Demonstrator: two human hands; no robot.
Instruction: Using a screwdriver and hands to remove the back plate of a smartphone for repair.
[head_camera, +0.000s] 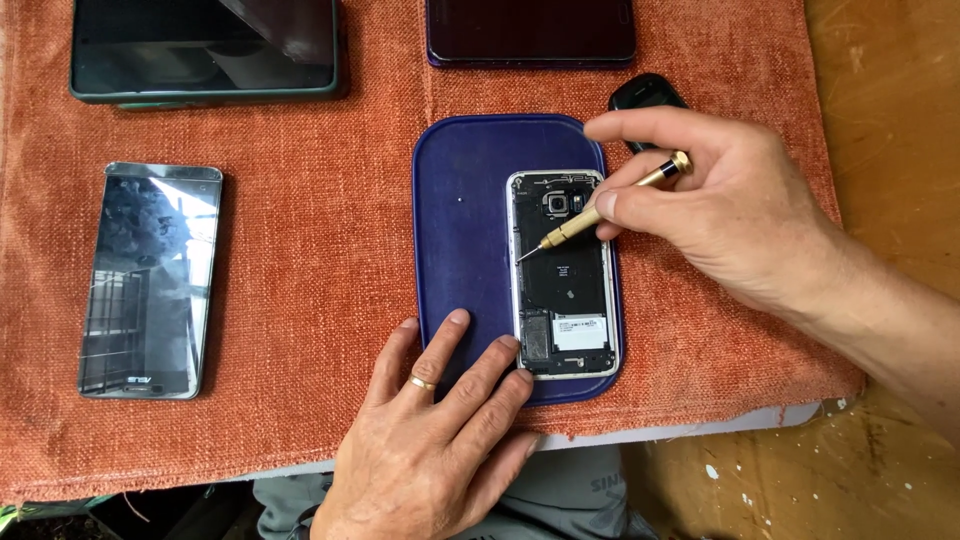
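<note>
Right hand grips screwdriver, tip on opened phone lying on blue tray. Left hand flat, fingers bracing phone's lower corner. Risk: tip slips, gouges board; tiny screw lost on orange cloth.

A white rectangular label sat low inside the opened phone; three dark, glossy screens lay left, upper left and top.

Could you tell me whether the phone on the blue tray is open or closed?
Open: the phone shows bare internals, no back cover.
</note>
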